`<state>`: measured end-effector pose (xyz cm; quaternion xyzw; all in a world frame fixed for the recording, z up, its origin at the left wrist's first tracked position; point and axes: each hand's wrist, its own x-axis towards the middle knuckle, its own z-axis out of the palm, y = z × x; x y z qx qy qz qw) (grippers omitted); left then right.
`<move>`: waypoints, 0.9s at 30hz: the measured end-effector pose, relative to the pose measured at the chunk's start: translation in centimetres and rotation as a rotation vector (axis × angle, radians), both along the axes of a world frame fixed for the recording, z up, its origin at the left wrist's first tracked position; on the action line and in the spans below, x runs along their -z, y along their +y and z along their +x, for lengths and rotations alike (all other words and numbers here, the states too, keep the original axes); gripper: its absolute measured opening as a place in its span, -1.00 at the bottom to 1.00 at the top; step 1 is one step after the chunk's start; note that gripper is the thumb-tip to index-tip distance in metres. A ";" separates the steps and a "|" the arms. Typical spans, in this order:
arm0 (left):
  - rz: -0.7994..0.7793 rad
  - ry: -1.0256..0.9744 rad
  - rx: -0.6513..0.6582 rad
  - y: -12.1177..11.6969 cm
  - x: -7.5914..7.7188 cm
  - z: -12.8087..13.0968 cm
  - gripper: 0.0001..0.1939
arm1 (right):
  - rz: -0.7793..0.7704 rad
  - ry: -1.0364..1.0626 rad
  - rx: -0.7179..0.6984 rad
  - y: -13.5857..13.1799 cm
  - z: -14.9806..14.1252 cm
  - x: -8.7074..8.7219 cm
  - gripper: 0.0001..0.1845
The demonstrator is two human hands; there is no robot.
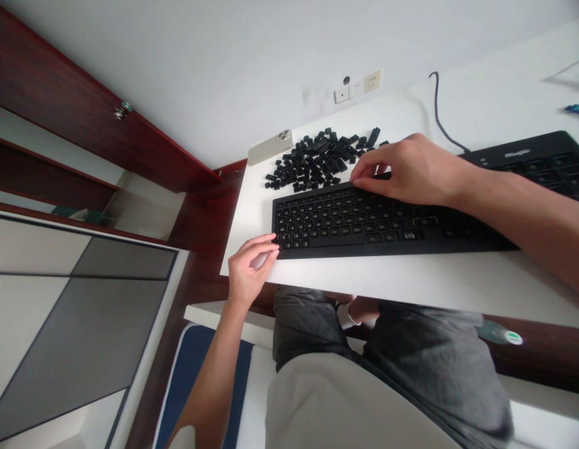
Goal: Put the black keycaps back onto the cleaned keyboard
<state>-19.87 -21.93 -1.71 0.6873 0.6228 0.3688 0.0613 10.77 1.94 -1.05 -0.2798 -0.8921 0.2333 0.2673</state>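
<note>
A black keyboard (pixel 354 224) with its keycaps removed lies across the white desk (pixel 411 280). Behind it sits a heap of loose black keycaps (pixel 317 162). My right hand (pixel 406 168) rests over the keyboard's far edge, fingers curled down with the fingertips touching the top row next to the heap; anything under them is hidden. My left hand (pixel 249 265) is at the keyboard's near left corner, fingers bent and pinching at that corner and the desk edge.
A phone (pixel 269 147) lies face down at the desk's back left corner. A second black keyboard (pixel 541 165) sits at the right with a cable (pixel 439 112) running to the wall. Dark wooden cabinets (pixel 83 112) stand at left. My knees are under the desk.
</note>
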 end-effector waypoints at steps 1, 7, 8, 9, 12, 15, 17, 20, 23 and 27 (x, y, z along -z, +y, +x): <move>-0.001 -0.001 -0.001 0.0 0.0 0.0 -0.92 | -0.001 -0.001 0.000 0.0 0.0 0.0 -0.83; 0.002 0.037 -0.012 0.1 -0.2 0.0 -0.90 | -0.023 -0.010 0.011 0.0 0.0 0.0 -0.88; 0.015 0.048 -0.017 0.2 -0.4 0.0 -0.87 | -0.020 -0.012 0.011 0.0 0.0 -0.1 -0.88; 0.037 0.060 -0.030 0.6 -0.6 -0.1 -0.84 | -0.015 -0.015 0.012 0.0 0.0 -0.1 -0.87; 0.117 0.088 -0.103 2.4 -2.1 -0.4 -0.67 | 0.007 -0.029 0.005 0.1 0.1 -0.1 -0.81; 0.131 0.138 -0.141 5.2 -3.8 -0.4 -0.47 | 0.014 -0.036 -0.005 0.2 0.1 -0.1 -0.77; 0.114 0.196 -0.127 7.1 -4.1 -0.2 -0.39 | 0.009 -0.043 0.000 0.2 0.2 -0.1 -0.77; 0.030 0.230 -0.120 9.5 -2.3 0.3 -0.31 | -0.003 -0.062 0.012 0.1 0.2 -0.3 -0.78; -0.149 0.200 -0.138 10.5 0.6 0.8 -0.28 | -0.012 -0.070 0.023 0.0 0.2 -0.4 -0.76; -0.209 0.201 -0.171 10.3 2.1 1.0 -0.30 | -0.019 -0.056 0.011 0.2 0.2 -0.2 -0.80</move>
